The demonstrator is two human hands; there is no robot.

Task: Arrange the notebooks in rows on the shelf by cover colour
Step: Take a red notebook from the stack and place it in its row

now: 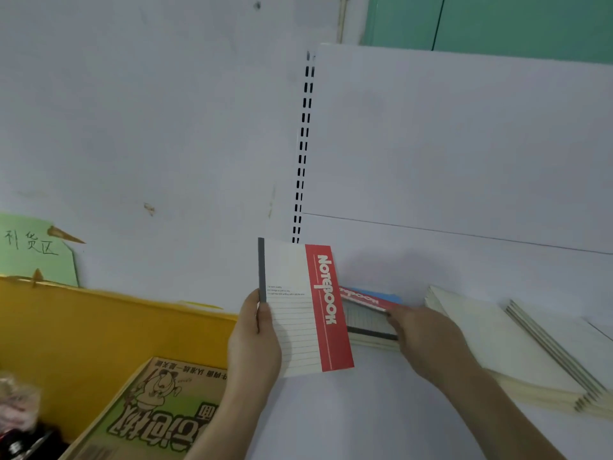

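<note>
My left hand (257, 336) grips a white notebook with a red "NOTEBOOK" band (303, 310) by its grey spine edge and holds it upright above the white shelf (365, 410). My right hand (423, 336) reaches left to a small stack of notebooks (368, 322) lying flat on the shelf. Its fingers touch the lifted red cover (360, 297) on top; a blue cover shows behind it. Whether the fingers pinch that cover I cannot tell. Cream notebooks (504, 346) lie stacked and fanned at the right.
A yellow bin (99, 327) stands left of the shelf with a brown cardboard box (159, 410) printed with a cartoon in front of it. A green paper label (36, 250) is stuck on the wall. A slotted shelf upright (303, 151) runs up the white back panel.
</note>
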